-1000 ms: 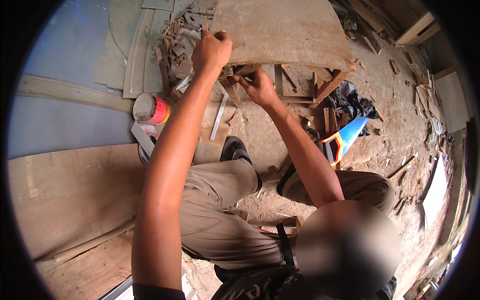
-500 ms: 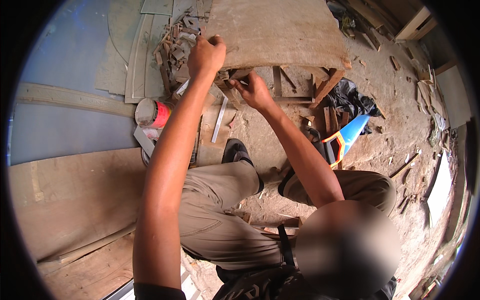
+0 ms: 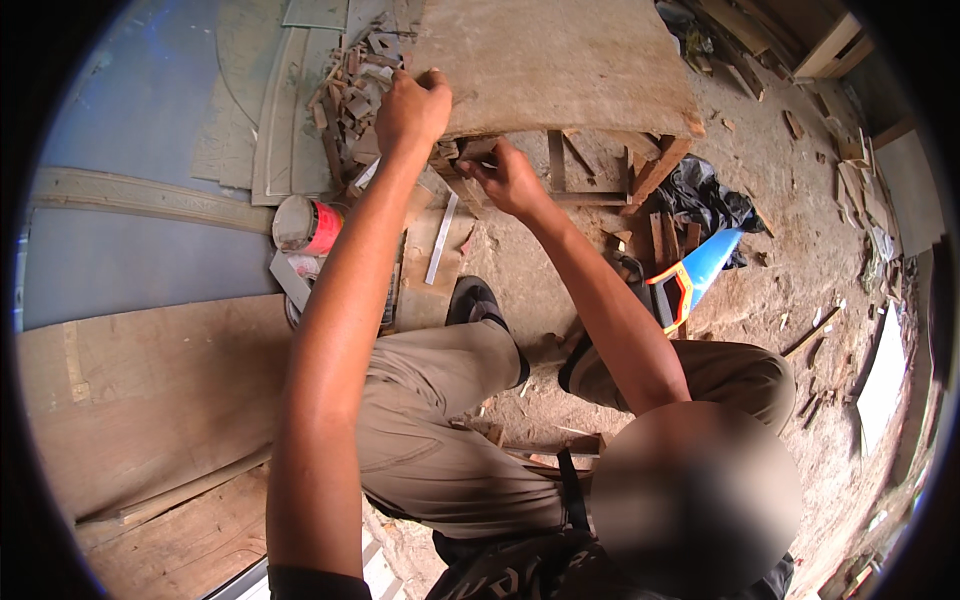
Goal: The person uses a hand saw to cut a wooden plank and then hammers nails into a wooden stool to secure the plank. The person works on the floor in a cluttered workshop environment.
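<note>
A worn wooden work table (image 3: 560, 65) stands in front of me on wooden legs. My left hand (image 3: 413, 108) is closed at its near left corner, with the fingers curled against the edge and the fingertips partly hidden. Lower and to the right, my right hand (image 3: 510, 180) reaches to the underside of the front edge, beside a short piece of wood (image 3: 480, 149). Its fingers are bent and pressed together by the table's left leg. What they pinch, if anything, is too small to make out.
Offcuts (image 3: 358, 100) are heaped left of the table. A red can (image 3: 322, 228) stands near my left forearm. A blue-bladed handsaw (image 3: 700, 275) leans beside a black plastic bag (image 3: 700, 190) at right. A pale strip (image 3: 441, 238) lies on the floor between my arms.
Both hands keep almost the same place and pose. The right fingers have shifted very slightly under the table edge, and the whole view has moved a touch.
</note>
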